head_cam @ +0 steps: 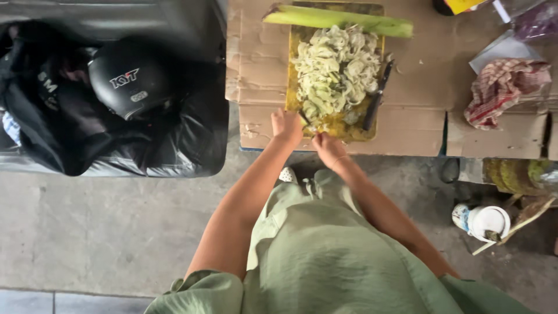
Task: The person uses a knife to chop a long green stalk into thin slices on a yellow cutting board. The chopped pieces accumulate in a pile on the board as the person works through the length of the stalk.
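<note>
- A yellow cutting board (pixel 334 125) is laid on a counter (pixel 418 87) covered with flat brown cardboard.
- A big heap of pale green sliced pieces (pixel 337 70) is piled in the middle of the board.
- A long green stalk (pixel 337 20) is laid across the far end of the board.
- A dark knife (pixel 376 99) is rested along the right side of the heap, touched by no hand.
- The left hand (pixel 286 125) and the right hand (pixel 328 148) are placed at the near edge of the board, close together.
- The fingers of both hands are curled down among the pieces; what they pinch cannot be told.
- A red and white checked cloth (pixel 505 90) is crumpled at the right, well apart from the board.
- A shiny black helmet (pixel 129 78) is seen on a dark seat at the left.
- A white cup (pixel 485 222) is stood on the grey floor at the right.
- Things at the top right corner are cut off and hard to make out.
</note>
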